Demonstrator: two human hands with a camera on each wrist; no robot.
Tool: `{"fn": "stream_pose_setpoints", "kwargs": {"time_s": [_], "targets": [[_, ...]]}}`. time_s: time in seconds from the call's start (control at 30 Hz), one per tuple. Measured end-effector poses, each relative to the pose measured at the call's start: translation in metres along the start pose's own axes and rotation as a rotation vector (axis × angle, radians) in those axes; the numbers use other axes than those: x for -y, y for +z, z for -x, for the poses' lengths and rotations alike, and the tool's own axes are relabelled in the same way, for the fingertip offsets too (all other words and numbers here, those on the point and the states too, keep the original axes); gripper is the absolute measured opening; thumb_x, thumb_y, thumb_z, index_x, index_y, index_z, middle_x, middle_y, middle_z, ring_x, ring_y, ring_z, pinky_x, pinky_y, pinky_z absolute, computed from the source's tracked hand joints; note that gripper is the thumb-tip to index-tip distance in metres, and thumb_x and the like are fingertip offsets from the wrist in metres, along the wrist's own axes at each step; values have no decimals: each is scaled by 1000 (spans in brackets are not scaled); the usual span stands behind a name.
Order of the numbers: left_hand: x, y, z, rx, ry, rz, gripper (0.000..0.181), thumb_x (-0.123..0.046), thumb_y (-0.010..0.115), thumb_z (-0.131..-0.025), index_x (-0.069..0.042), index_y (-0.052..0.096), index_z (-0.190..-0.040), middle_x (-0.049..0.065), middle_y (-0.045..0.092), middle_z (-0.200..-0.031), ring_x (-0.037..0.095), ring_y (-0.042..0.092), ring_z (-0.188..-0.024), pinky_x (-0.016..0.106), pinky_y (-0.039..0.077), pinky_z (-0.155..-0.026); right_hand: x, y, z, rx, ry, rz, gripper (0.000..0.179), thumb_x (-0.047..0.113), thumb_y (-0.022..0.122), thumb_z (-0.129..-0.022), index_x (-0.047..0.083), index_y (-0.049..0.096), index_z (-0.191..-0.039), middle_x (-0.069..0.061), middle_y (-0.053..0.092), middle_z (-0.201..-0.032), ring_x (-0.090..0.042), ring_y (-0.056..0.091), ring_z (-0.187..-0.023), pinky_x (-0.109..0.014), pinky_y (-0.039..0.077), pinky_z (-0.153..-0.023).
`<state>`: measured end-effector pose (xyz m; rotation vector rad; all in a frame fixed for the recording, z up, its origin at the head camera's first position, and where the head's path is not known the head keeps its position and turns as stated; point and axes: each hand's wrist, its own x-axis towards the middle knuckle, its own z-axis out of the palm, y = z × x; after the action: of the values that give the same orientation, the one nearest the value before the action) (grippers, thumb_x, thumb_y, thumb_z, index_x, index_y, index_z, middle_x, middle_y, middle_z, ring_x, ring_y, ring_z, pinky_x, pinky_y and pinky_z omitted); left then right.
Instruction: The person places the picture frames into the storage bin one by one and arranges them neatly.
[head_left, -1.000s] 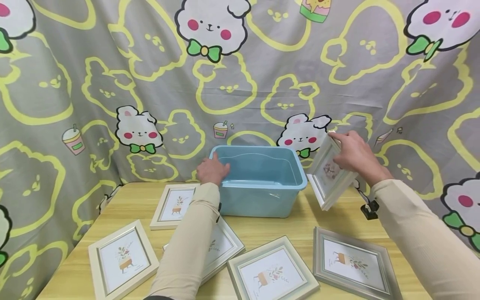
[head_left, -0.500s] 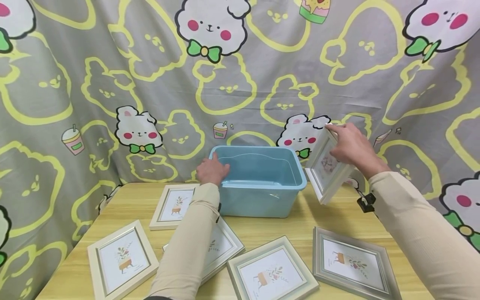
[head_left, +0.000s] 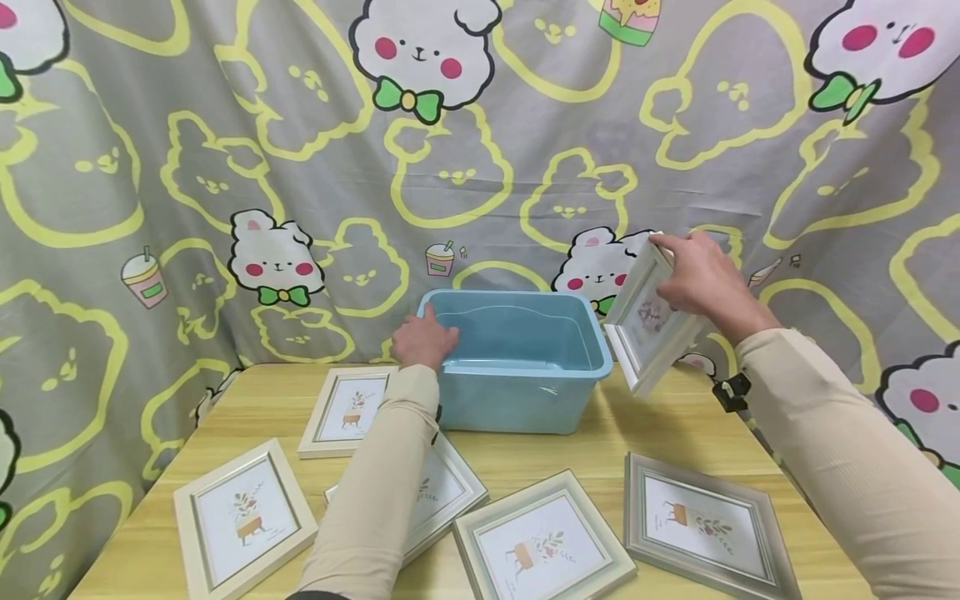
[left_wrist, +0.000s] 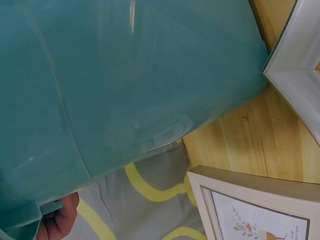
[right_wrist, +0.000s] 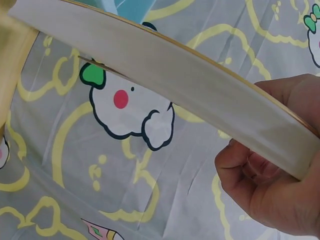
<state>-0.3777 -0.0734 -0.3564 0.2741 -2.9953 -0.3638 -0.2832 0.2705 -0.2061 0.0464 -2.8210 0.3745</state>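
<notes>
My left hand [head_left: 426, 337] grips the left end of a light blue plastic bin [head_left: 517, 404] at its rim, thumb toward the inside. In the left wrist view, curled fingers [left_wrist: 62, 217] show under the rim. To the right of the bin, my right hand [head_left: 708, 283] holds a white picture frame [head_left: 645, 325] by its upper edge, tilted and raised off the table. The frame's lower left corner is close to the bin's right rim; whether they touch, I cannot tell. The right wrist view shows the frame's pale side edge [right_wrist: 165, 80] between thumb and fingers.
Several picture frames lie face up on the wooden table [head_left: 600, 454]: a cream frame [head_left: 318, 417] at back left, another cream frame [head_left: 187, 517], a silver-white frame [head_left: 468, 483] partly under my left forearm, a pale frame [head_left: 622, 567] and a grey frame [head_left: 772, 533]. A patterned curtain [head_left: 480, 183] hangs behind.
My right hand has lifted the white picture frame a little and brought it slightly left, closer to the bin. The left hand and the bin have stayed in place.
</notes>
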Motion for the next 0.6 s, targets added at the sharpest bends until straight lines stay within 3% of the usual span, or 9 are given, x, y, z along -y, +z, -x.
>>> {"fn": "stream_pose_setpoints", "kwargs": {"time_s": [0.2,0.6], "targets": [[1,1,1,-2,2,3,77,-56,46,-90,-22,22,-155,27,52,-122,37,62,-91,47,52,-72,4,-2,-2,5,-5,10,83,1,60,-70,11,37,-149,-27,43,-119,-38,41,-99,-47,46,-66],[1,0,0,-2,5,-14,76,-55,44,-90,-20,24,-154,26,52,-123,37,62,-93,47,52,-74,10,-6,-5,-23,-10,4,84,0,58,-68,11,38,-149,-28,42,-115,-39,42,-96,-44,46,-60]]}}
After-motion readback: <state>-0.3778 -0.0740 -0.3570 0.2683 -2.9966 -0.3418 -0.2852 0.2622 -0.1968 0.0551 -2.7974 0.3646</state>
